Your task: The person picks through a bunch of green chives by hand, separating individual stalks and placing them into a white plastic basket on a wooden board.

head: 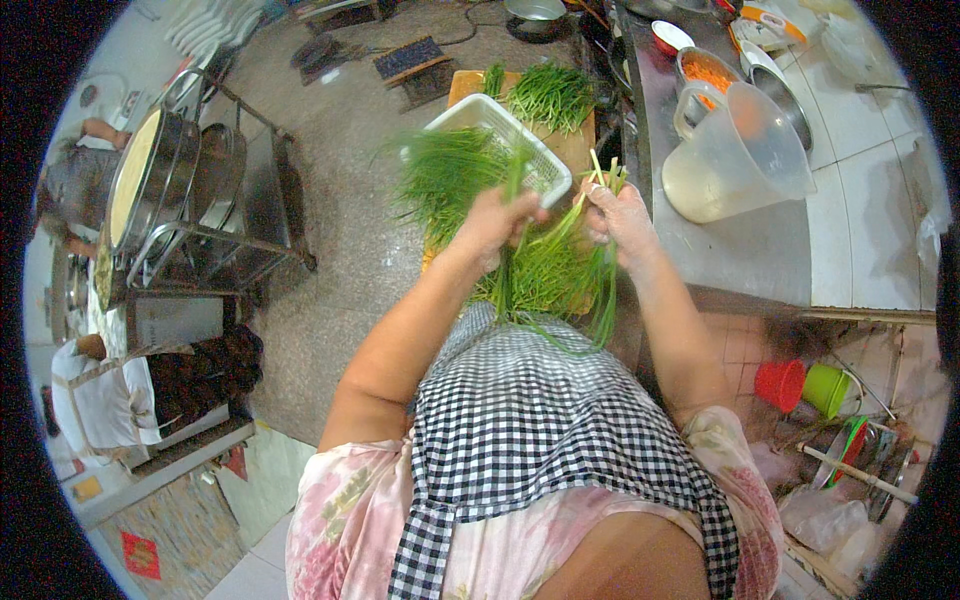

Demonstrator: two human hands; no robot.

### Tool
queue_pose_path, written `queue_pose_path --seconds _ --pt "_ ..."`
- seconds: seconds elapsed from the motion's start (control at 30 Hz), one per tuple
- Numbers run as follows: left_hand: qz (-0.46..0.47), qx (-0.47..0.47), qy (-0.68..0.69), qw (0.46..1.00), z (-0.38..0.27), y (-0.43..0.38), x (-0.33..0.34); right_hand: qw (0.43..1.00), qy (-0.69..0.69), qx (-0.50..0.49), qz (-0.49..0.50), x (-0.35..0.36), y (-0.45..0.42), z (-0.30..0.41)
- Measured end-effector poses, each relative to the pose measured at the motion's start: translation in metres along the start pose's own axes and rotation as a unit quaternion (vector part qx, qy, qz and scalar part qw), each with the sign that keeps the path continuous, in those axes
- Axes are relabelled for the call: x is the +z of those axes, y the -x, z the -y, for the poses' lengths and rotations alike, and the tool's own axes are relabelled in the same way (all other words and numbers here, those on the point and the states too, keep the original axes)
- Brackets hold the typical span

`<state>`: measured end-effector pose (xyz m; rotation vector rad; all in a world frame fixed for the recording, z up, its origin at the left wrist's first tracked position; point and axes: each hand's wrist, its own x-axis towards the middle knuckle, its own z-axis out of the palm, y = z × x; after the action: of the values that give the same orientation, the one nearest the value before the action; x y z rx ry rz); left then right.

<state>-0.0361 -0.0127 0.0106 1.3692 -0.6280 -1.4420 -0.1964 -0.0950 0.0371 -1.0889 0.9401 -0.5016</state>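
Observation:
Long green stalks, like chives or scallions, lie on a wooden board (577,150) in front of me. My right hand (611,210) is closed on a few stalks (594,163) whose pale ends point up, their leaves hanging over the apron. Slightly blurred, my left hand (504,217) grips a thin bunch of green leaves (508,274). Beyond it a white plastic basket (559,174) sits tilted, with a large heap of greens (450,176) over its left side. Another pile (551,97) lies at the board's far end, and loose greens (555,266) lie nearest my checkered apron (547,390).
A metal counter (765,255) on the right holds a translucent plastic pitcher (720,165) and a bowl of shredded orange food (705,71). At left stands a metal rack (247,255) with large round pans. Two other people are near the left edge. Red and green buckets (780,384) stand lower right.

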Motion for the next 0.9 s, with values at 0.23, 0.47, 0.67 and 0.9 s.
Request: queue_pose_path --seconds 0.23,0.47,0.67,0.9 --pt "-0.032 -0.003 0.000 0.999 -0.012 0.010 0.008 0.997 -0.071 -0.022 0.023 -0.001 0.002 0.002" --pt "0.020 0.008 -0.074 0.997 -0.014 0.012 0.015 0.996 0.091 -0.020 0.009 0.004 0.005 0.005" --pt "0.031 0.006 -0.061 0.998 -0.012 0.014 0.009 0.979 0.191 -0.049 0.061 0.002 0.011 0.013" --pt "0.070 -0.039 -0.005 0.997 -0.012 0.019 -0.002 0.866 0.462 -0.143 -0.128 -0.045 -0.013 -0.012"
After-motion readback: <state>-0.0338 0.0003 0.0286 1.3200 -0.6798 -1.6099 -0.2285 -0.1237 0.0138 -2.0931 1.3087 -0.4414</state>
